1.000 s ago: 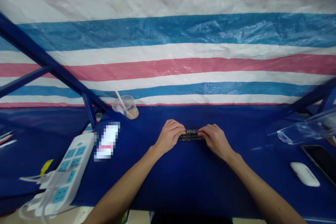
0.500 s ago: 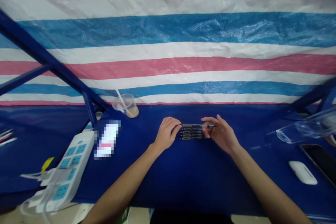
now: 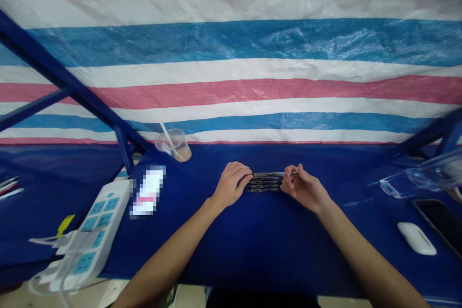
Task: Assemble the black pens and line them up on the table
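- The top pen [image 3: 267, 174] lies crosswise between your hands, its long axis running left to right.
- Your left hand [image 3: 230, 186] has thumb and fingertips closed on its left end.
- Your right hand [image 3: 307, 189] has curled fingers at its right end; you can't tell whether they grip.
- Both hands are equally near it.
- The lower pens [image 3: 265, 186] lie on the table [image 3: 267, 240], just on your side, roughly parallel.

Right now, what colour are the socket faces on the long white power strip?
The socket faces are light blue, clearest in the head view.
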`<state>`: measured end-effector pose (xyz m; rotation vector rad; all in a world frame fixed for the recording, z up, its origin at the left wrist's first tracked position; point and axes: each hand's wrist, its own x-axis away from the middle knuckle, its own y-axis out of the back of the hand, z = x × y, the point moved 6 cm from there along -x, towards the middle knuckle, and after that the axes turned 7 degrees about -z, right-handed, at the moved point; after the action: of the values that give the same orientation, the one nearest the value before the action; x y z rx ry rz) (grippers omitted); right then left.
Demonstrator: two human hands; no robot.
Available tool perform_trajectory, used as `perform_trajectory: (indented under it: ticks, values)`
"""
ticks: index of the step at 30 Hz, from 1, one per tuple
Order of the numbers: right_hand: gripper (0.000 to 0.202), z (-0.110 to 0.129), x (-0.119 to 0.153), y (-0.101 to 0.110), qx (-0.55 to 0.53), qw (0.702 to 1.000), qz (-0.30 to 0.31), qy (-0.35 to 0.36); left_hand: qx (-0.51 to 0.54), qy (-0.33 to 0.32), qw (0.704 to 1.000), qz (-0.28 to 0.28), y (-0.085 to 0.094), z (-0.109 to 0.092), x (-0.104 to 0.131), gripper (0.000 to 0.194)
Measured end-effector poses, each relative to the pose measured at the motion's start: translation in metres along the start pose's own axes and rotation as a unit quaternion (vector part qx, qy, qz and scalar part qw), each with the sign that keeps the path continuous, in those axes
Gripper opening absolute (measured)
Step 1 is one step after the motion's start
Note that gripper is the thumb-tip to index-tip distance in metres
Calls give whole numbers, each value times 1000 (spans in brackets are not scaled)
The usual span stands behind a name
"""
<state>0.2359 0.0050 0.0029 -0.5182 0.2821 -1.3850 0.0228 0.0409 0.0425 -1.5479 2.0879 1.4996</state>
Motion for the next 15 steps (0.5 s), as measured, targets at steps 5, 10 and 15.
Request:
perform_trajectory:
  ticks: [5, 10, 15]
  values:
    - [53, 0, 0, 4, 115, 993, -30, 26, 1, 3, 1000, 0, 0, 1, 0, 19]
    - [49, 4, 0, 7, 96, 994, -33, 39, -1, -3, 1000, 2, -1, 1, 0, 17]
    - [39, 18, -4, 17, 202, 969, -98, 107, -26, 6, 999, -18, -1, 7, 1, 12]
